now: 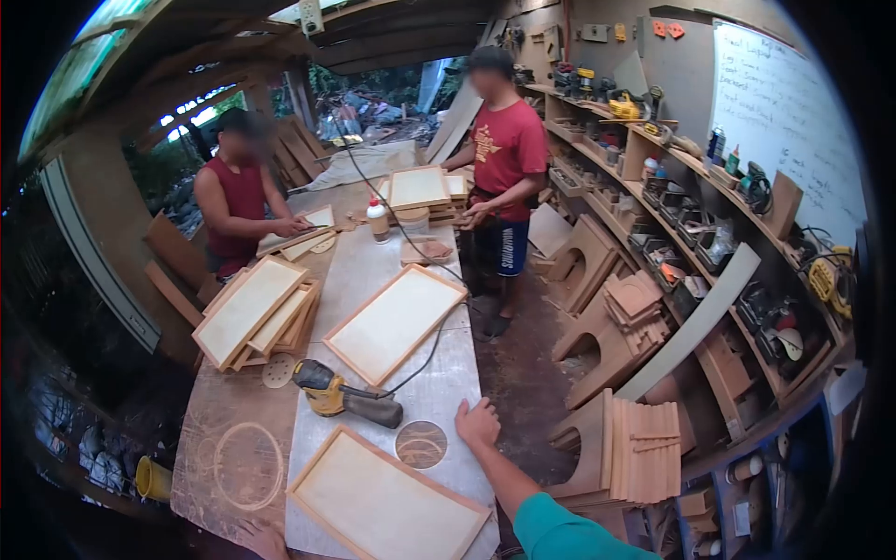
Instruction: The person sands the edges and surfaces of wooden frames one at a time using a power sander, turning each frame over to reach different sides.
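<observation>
My right hand [478, 423] rests at the right edge of the metal-topped worktable [401, 247], fingers apart and holding nothing. At the bottom edge of the view, my left hand [263, 539] lies on the wooden part of the table, partly cut off, its fingers spread. Between them is a shallow wood-framed panel [387, 495] with a pale face, touched by neither hand. A yellow and black sander [322, 387] with a dust bag and a cord sits beyond that panel. Farther up lies a second framed panel [397, 322]. A round hole [421, 444] shows near my right hand.
Stacked frames [252, 308] and a sanding disc [278, 371] lie at left. A glue bottle [377, 222] stands farther back. One person in dark red [229, 191] and another in a red shirt [509, 145] work there. Cut wood parts [644, 448] and tool shelves [653, 187] line the right.
</observation>
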A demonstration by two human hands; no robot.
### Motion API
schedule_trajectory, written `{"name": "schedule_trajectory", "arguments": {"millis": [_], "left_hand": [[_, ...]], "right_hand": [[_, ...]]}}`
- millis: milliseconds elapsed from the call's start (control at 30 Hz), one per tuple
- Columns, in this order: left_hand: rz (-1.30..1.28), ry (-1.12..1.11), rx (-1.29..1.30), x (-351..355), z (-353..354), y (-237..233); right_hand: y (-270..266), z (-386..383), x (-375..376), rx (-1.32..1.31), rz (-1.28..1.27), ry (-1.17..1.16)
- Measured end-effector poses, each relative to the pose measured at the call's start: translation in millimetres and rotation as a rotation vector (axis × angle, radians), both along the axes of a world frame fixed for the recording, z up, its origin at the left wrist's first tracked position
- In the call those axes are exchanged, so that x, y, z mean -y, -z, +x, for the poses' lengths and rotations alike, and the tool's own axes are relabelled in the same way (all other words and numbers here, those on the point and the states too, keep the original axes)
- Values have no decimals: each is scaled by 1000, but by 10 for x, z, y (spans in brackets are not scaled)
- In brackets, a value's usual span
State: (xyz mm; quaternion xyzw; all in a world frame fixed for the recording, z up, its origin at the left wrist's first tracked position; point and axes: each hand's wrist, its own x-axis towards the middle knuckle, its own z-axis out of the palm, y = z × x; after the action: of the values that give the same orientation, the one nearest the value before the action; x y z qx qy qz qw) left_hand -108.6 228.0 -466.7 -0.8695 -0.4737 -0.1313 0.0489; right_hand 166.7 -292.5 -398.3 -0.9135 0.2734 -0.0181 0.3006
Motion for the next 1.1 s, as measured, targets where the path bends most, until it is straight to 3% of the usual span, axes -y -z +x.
{"name": "schedule_trajectory", "arguments": {"millis": [67,100,133,200,233,333,367,533,667,733,833,1100], "left_hand": [[30,65,-188,5,8,-102],[580,276,-309,143,-233,-212],[583,278,-309,34,-240,-195],[343,254,38,-239,-211,-108],[333,249,39,-321,-128,-69],[-20,-74,8,-483,88,-166],[-61,-88,105,-345,127,-279],[-94,-114,90,-304,75,-396],[-25,-82,154,-369,223,-215],[-119,-43,168,-217,164,-533],[1,-24,194,-282,110,-378],[-153,-157,212,-186,175,-460]], "right_hand": [[-10,-4,68,6,20,-7],[9,-25,69,6,41,-27],[5,-38,63,8,61,-49],[-2,-37,83,-5,52,-80],[-19,-33,99,-22,40,-118],[-121,6,87,-68,1,-149],[-93,6,79,-86,-8,-161],[-178,-5,48,-44,-36,-131],[-62,21,69,-16,-57,-129],[-82,-39,46,-34,-58,-155],[-176,32,-15,-55,-62,-151],[-213,-25,-6,-31,-65,-125]]}}
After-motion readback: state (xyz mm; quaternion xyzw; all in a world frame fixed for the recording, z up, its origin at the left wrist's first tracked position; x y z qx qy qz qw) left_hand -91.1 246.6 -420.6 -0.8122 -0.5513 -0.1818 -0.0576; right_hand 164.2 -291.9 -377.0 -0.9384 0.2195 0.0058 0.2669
